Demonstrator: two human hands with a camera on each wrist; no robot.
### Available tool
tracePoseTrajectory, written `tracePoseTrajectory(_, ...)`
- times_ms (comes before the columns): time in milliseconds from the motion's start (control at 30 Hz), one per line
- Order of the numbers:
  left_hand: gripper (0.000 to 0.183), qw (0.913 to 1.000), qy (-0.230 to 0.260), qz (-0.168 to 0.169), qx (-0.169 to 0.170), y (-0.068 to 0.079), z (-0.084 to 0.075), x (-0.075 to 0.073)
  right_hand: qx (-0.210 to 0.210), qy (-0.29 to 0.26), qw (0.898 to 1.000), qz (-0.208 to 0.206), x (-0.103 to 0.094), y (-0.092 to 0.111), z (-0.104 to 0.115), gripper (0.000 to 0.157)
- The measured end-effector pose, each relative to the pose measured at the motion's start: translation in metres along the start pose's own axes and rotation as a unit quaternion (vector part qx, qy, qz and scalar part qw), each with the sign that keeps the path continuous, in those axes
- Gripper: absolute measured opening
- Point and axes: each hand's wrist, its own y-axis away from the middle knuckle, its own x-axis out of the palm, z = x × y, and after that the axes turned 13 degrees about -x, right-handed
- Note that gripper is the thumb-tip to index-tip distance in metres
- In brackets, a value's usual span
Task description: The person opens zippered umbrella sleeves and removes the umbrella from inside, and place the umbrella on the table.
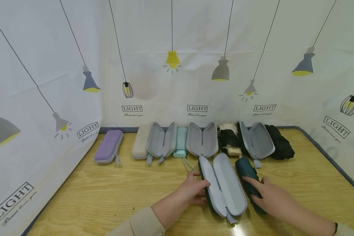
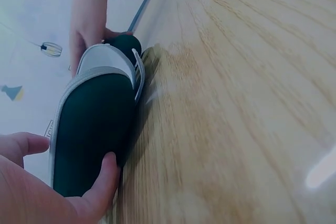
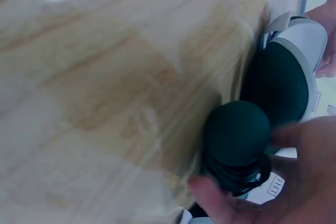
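Observation:
An unzipped dark green case (image 1: 228,183) with a pale grey lining lies open near the front of the table. My left hand (image 1: 181,195) holds its left shell, thumb at the rim and fingers along the outside. In the left wrist view the green outer shell (image 2: 94,124) sits between thumb and fingers. Just right of the case lies a dark green folded umbrella (image 1: 245,168), which my right hand (image 1: 278,200) grips from the right side. The right wrist view shows the umbrella's rounded end (image 3: 236,132) close beside the case, with a dark cord loop near it.
Along the back edge of the wooden table (image 1: 100,200) stand a closed purple case (image 1: 108,146), a beige case (image 1: 141,142), open grey-lined cases (image 1: 162,141), a mint folded umbrella (image 1: 181,141), a black-and-beige bundle (image 1: 229,139) and a black folded umbrella (image 1: 280,144). Behind hangs a lamp-printed curtain (image 1: 153,65).

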Motion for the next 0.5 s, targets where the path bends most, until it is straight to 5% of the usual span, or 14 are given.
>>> tracePoseTrajectory(100,0.075,1.0,-0.002,0.004,0.001,0.001,0.0,0.001,0.001,0.01,1.0,0.0,-0.005,-0.001,0.006,0.045)
tracePoseTrajectory(300,0.077,0.9995,0.007,0.029,0.013,0.005,-0.001,0.007,0.014,0.015,1.0,0.018,-0.009,-0.01,0.011,0.08)
tracePoseTrajectory(500,0.076,0.9987,0.003,0.045,0.024,0.008,0.001,0.014,0.018,-0.013,1.0,0.016,-0.005,-0.008,0.004,0.07)
